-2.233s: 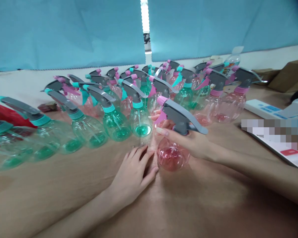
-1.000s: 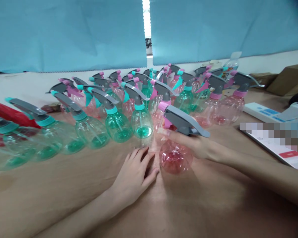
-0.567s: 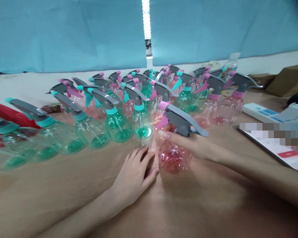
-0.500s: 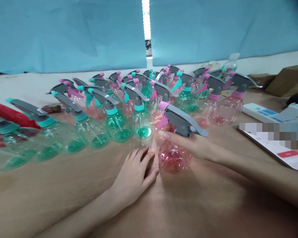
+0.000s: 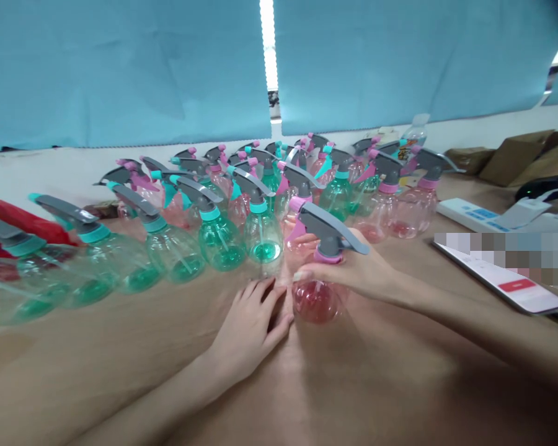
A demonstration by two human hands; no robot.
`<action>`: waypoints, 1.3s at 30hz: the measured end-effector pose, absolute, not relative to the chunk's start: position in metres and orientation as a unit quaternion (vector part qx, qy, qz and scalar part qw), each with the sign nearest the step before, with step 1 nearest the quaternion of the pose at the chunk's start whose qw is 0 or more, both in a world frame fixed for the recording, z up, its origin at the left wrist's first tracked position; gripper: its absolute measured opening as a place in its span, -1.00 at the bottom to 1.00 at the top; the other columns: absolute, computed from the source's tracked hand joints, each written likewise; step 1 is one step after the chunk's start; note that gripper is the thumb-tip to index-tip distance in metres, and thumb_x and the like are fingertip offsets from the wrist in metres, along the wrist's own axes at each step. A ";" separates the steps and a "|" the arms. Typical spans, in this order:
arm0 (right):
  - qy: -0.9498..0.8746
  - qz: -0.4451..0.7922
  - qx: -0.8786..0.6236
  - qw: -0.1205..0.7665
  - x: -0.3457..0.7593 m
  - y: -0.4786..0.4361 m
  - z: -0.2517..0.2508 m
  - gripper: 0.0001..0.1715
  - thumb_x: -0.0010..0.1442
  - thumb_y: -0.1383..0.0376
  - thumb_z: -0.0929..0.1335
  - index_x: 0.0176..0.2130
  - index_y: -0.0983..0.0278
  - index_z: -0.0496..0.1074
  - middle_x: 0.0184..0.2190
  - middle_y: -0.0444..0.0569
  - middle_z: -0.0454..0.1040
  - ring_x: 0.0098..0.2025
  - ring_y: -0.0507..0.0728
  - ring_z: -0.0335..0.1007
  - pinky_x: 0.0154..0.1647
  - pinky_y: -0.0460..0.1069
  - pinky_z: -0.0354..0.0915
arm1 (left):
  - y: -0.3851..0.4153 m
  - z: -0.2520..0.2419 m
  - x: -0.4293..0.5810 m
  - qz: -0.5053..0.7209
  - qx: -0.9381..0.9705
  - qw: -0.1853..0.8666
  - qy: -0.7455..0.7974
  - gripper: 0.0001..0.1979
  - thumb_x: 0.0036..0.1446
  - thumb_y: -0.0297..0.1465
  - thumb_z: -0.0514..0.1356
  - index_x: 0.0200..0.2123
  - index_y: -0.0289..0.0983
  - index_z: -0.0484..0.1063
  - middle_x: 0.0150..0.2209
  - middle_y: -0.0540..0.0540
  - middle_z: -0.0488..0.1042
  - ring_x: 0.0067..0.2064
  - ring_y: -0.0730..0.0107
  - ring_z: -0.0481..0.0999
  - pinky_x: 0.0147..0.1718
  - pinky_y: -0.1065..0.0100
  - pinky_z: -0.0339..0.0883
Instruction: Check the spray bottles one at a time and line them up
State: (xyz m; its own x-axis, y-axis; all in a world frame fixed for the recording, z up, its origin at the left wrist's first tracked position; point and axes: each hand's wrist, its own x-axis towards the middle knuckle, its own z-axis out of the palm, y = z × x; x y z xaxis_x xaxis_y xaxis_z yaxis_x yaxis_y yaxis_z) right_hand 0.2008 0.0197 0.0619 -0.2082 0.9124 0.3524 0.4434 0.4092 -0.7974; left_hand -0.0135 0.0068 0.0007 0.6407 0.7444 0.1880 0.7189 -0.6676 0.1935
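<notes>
A pink spray bottle (image 5: 317, 302) with a grey and pink trigger head stands upright on the table in front of me. My right hand (image 5: 353, 269) is wrapped round its upper body, just under the pink collar, thumb in front and fingers behind, partly hidden. To the left of it, my left hand (image 5: 248, 322) rests palm down on the tabletop, holding nothing, fingers loosely spread. Its fingertips are close to the bottle's base. The nearest bottle behind that hand is a green spray bottle (image 5: 263, 244) with a turquoise collar.
Several green and pink spray bottles stand in rows across the back and left, among them a clear-green one (image 5: 172, 257). At right lie a phone (image 5: 488, 272) and a white power strip (image 5: 469, 214). Behind are a cardboard box (image 5: 521, 158), a drink bottle (image 5: 415, 133) and a blue curtain (image 5: 167, 68).
My right hand's thumb now sits lower, below the bottle's collar, which has come into view. The view has shifted slightly. My left hand stays in the same place.
</notes>
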 end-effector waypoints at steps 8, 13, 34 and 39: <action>-0.785 0.149 -0.471 0.374 0.222 0.002 0.053 -0.67 0.08 0.02 0.42 -0.32 0.20 0.37 -0.19 -0.02 0.48 -0.08 0.24 0.41 -0.11 0.12 0.35 | 0.008 0.000 -0.015 0.133 0.903 0.045 0.406 -0.65 0.29 -0.26 0.07 0.10 -0.24 0.31 0.12 -0.24 0.35 0.11 -0.01 0.32 0.00 0.01 0.26; -0.761 0.062 -0.538 0.358 0.243 0.001 0.052 -0.53 0.04 -0.12 0.40 -0.40 0.22 0.36 -0.14 0.06 0.43 -0.09 0.28 0.37 -0.16 0.14 0.33 | 0.007 -0.001 -0.015 0.141 0.909 0.037 0.392 -0.69 0.30 -0.28 0.06 0.06 -0.24 0.32 0.11 -0.23 0.36 0.12 0.02 0.32 0.03 0.02 0.26; -0.712 -0.029 -0.592 0.375 0.281 0.088 0.052 -0.62 0.05 0.02 0.44 -0.36 0.24 0.31 -0.43 -0.05 0.43 -0.44 0.14 0.31 -0.46 0.00 0.19 | 0.012 -0.003 0.044 0.153 0.945 0.102 0.270 -0.72 0.25 -0.45 0.10 0.03 -0.28 0.32 0.06 -0.23 0.38 0.15 0.05 0.31 0.08 0.00 0.26; -0.702 -0.040 -0.606 0.372 0.280 0.102 0.050 -0.57 0.04 -0.02 0.44 -0.41 0.25 0.31 -0.51 -0.07 0.37 -0.49 0.12 0.28 -0.49 0.01 0.15 | 0.016 -0.004 0.052 0.153 0.947 0.116 0.258 -0.73 0.23 -0.47 0.11 0.01 -0.27 0.31 0.06 -0.20 0.37 0.13 0.06 0.32 0.06 0.03 0.28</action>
State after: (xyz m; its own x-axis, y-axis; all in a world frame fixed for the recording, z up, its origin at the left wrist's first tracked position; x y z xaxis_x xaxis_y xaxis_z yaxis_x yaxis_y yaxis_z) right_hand 0.2805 0.1020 0.0499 0.0111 0.8214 0.5703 0.8808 0.2620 -0.3944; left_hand 0.0522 0.0164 -0.0037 0.8200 0.5238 0.2308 0.4526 -0.8402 0.2986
